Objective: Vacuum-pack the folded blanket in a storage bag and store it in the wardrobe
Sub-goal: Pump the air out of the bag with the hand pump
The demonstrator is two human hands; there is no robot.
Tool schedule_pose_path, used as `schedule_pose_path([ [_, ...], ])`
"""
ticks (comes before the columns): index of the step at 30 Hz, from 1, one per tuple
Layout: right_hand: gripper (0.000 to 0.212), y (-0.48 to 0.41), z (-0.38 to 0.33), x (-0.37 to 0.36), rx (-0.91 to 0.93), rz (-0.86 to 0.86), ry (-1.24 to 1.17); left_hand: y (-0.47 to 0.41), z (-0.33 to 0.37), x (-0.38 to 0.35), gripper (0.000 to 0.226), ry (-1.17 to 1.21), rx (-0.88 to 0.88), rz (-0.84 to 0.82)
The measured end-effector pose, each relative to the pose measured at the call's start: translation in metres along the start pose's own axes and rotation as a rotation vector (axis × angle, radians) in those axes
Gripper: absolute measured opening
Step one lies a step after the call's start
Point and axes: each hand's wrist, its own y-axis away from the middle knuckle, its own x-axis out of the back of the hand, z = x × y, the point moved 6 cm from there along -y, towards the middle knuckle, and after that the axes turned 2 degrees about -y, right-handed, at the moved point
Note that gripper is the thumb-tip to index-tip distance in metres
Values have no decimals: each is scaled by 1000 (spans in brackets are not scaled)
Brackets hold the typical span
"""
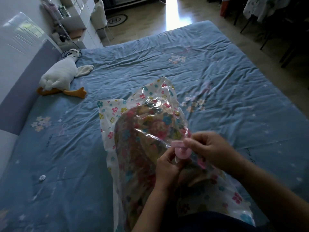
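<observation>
A clear storage bag (133,131) printed with small coloured flowers lies on the blue bed in front of me, puffed up around the folded blanket (150,128) inside it. On the bag's near part sits a round pink valve (181,152). My left hand (168,168) pinches the bag plastic just below and left of the valve. My right hand (210,148) pinches the valve's pink cap from the right. The near end of the bag is hidden behind my forearms.
The blue flowered bedsheet (217,81) spreads all around the bag. A white goose plush (60,76) lies at the left by the grey headboard (25,84). A small white round piece (42,177) lies on the sheet at lower left. White shelves and a chair stand beyond the bed.
</observation>
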Motion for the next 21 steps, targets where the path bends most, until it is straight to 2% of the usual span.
schedule_pose_path([
  [3,39,4,-62,17,158,-26,-233,1,-1,-1,41,36,23,-7],
  [5,36,6,-73,25,214,-23,-319,2,0,-2,42,29,10,-1],
  [7,36,2,-48,17,157,-2,-268,1,0,-2,42,15,0,-5],
  [10,49,0,16,-7,-54,-37,-41,1,-1,0,39,-20,-13,4],
  [12,44,2,35,-12,-112,-53,27,3,-2,1,38,-12,-15,11],
  [14,41,3,7,-3,-28,-35,15,3,-2,1,36,25,-1,-4],
  [16,33,5,-42,11,105,-15,-99,2,-2,-1,38,41,23,-28],
  [18,35,7,-78,21,228,-21,-188,3,-1,-1,42,61,29,-27],
  [21,40,3,-60,17,199,4,-212,3,0,-2,44,47,6,-18],
])
